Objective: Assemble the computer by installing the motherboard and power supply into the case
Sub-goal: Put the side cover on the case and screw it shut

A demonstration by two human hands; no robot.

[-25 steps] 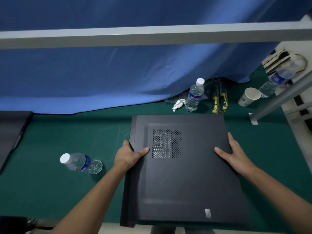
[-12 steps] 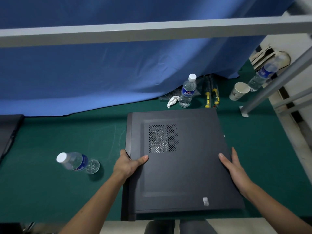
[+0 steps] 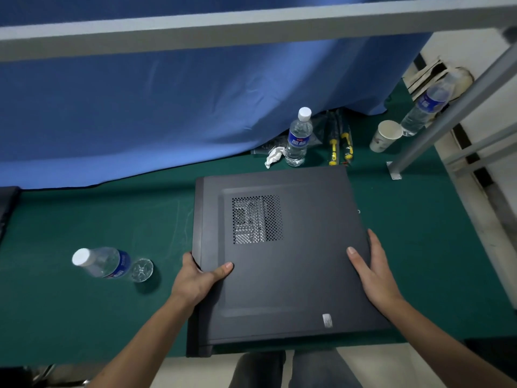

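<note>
Head view: black computer case (image 3: pixel 282 259) lying flat on green table (image 3: pixel 84 317), near edge at the table's front. Left hand (image 3: pixel 195 278) gripping the case's left edge, thumb on top, fingers curled round the side. Right hand (image 3: pixel 375 273) straight-fingered along the right edge, possibly just pressing. Water bottle (image 3: pixel 103 261) lying left, well apart.

Interior of the flat black metal computer case (image 3: pixel 279 261), hidden beneath its side panel; mesh vent shows only indistinct metal. Dark object (image 3: pixel 7 208) at left frame edge, cut off. Both forearms cropped by bottom edge.
</note>
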